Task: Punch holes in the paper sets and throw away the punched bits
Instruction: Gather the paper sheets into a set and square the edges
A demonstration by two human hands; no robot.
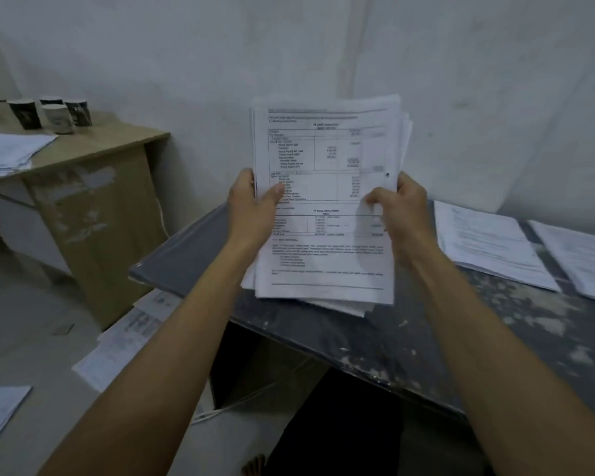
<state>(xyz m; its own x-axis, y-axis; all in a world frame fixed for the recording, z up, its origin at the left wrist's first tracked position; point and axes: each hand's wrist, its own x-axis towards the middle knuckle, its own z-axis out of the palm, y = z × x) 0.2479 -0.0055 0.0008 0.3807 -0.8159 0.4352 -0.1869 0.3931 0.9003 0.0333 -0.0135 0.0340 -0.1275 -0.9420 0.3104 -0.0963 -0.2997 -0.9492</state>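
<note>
A thick set of printed white sheets [327, 149] stands nearly upright above the dark table [375, 341], its lower edge close to or on the tabletop. My left hand [251, 207] grips the stack's left edge, thumb across the front page. My right hand [401, 207] grips the right edge, with the thumb on the front too. The sheets are slightly fanned at the top right. No hole punch is in view.
Two more paper sets [488, 245] [581, 259] lie on the table at the right. A wooden desk [93, 149] at the left carries several cups [57, 116] and loose papers [7, 152]. More sheets [124, 341] lie on the floor.
</note>
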